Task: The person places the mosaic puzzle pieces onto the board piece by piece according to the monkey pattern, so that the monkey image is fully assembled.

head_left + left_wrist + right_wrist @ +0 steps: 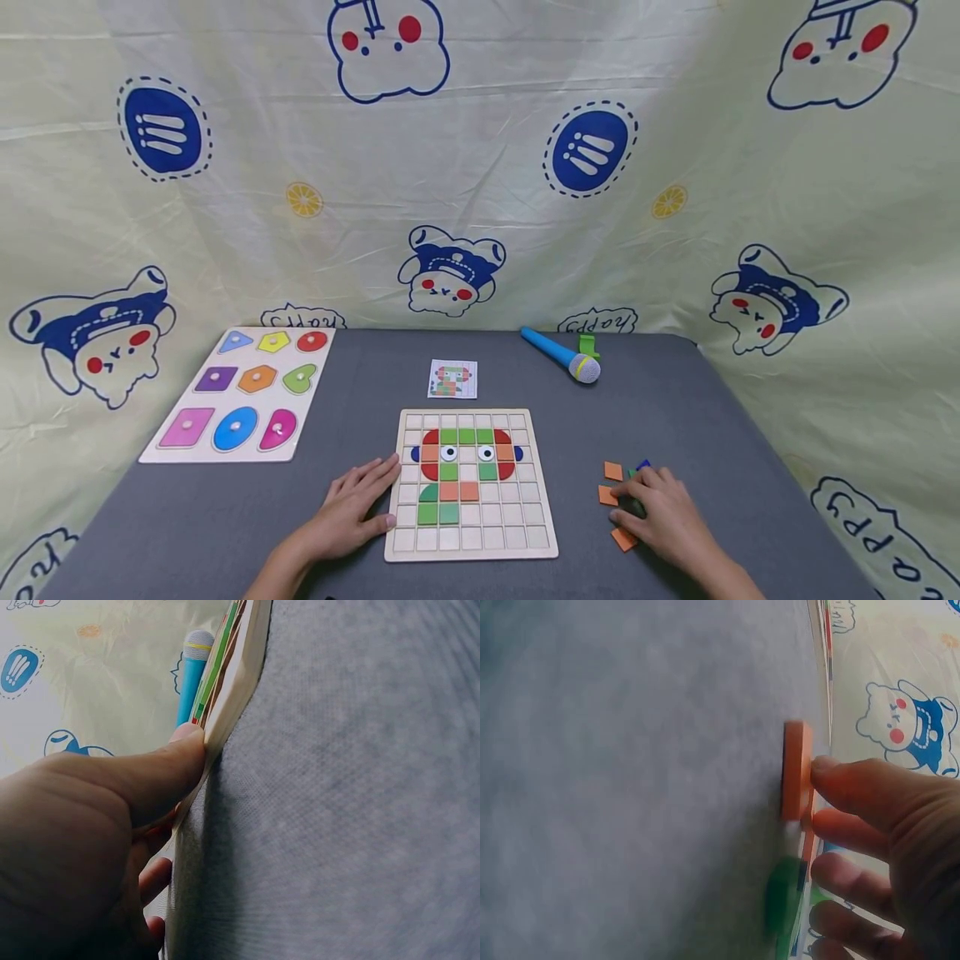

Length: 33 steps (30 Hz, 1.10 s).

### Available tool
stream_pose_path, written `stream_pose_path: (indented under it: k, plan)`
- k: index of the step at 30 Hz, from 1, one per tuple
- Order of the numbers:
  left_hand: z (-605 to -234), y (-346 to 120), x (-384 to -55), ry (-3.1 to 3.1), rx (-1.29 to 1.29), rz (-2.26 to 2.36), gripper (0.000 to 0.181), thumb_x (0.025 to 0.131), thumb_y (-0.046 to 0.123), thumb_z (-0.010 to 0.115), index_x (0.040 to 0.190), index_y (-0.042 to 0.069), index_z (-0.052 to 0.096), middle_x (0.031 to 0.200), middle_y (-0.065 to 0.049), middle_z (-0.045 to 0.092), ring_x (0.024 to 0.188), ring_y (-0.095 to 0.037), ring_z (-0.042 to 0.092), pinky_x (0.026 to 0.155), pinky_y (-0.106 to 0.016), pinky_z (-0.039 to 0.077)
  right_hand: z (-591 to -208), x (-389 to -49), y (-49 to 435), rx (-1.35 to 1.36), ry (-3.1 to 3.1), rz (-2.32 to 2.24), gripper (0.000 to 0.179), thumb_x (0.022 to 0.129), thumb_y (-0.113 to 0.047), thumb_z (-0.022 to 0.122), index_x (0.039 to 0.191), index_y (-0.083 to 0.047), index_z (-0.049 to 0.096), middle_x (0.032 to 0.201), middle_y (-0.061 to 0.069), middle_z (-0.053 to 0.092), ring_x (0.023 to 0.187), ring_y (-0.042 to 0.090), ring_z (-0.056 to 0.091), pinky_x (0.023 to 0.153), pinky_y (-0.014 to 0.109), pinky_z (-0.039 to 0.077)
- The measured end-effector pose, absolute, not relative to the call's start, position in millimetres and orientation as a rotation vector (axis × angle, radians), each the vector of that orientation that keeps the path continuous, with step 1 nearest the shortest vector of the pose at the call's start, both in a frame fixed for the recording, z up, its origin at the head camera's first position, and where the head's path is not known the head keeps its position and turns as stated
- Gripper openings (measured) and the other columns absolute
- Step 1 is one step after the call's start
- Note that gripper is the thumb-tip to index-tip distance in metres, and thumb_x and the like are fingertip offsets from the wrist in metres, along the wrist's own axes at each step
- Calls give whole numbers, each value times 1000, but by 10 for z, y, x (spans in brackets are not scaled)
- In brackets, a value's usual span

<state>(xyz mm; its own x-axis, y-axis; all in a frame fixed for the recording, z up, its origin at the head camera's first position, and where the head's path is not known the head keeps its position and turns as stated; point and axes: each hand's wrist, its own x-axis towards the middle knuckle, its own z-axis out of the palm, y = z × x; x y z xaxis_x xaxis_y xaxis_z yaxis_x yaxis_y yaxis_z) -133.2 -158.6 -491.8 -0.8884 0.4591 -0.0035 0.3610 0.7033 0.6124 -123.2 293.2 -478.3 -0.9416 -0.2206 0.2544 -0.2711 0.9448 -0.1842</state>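
Note:
A wooden grid board (510,546) lies at the middle of the table, with a figure of coloured tiles on it. My left hand (347,510) rests at the board's left edge, its thumb and fingertips against the rim. Over at the right, my right hand (667,517) is low over several loose tiles. Its index fingertip is right at an orange tile (607,495), and the thumb is close above another orange tile (623,540). In the right wrist view the thumb is beside an orange tile (796,771), and a green piece (781,896) lies below the fingers.
A small picture card (452,379) lies behind the board. A blue toy microphone (551,348) and a green piece (588,346) are at the back right. At the left lies a white shape puzzle (187,454) with knobbed pieces. A printed cloth (480,183) hangs behind the table.

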Motion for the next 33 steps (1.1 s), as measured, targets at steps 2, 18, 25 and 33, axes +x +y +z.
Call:
stream_pose_path:
  k: [2, 18, 25, 33]
  plan:
    - [-4920, -1586, -1333, 2749, 660, 939, 70, 88, 40, 61, 147, 13, 35, 155, -5, 30, 141, -36, 24, 104, -64, 16, -4793, -1223, 2916, 381, -2860, 329, 22, 67, -32, 82, 85, -27, 71, 82, -13, 50, 77, 5, 37, 67, 25, 28]
    - [-4937, -1584, -1333, 2758, 674, 927, 70, 88, 41, 61, 147, 13, 35, 155, -4, 31, 141, -35, 25, 103, -63, 17, -4777, -1270, 2886, 335, -2960, 297, 21, 71, -31, 79, 90, -23, 71, 77, -10, 43, 72, 9, 30, 65, 26, 22]
    - [-4924, -1584, -1330, 2754, 658, 941, 70, 88, 40, 62, 146, 13, 35, 155, -4, 31, 141, -36, 24, 103, -63, 17, -4770, -1263, 2838, 371, -2902, 341, 19, 70, -27, 81, 85, -25, 70, 78, -12, 46, 74, 8, 33, 67, 27, 26]
    - [-4925, -1590, -1322, 2761, 681, 947, 69, 88, 38, 61, 146, 12, 35, 155, -5, 31, 141, -36, 25, 102, -62, 18, -4749, -1249, 2520, 527, -2805, 379, 21, 68, -28, 82, 85, -24, 70, 82, -14, 53, 82, 4, 40, 74, 30, 37]
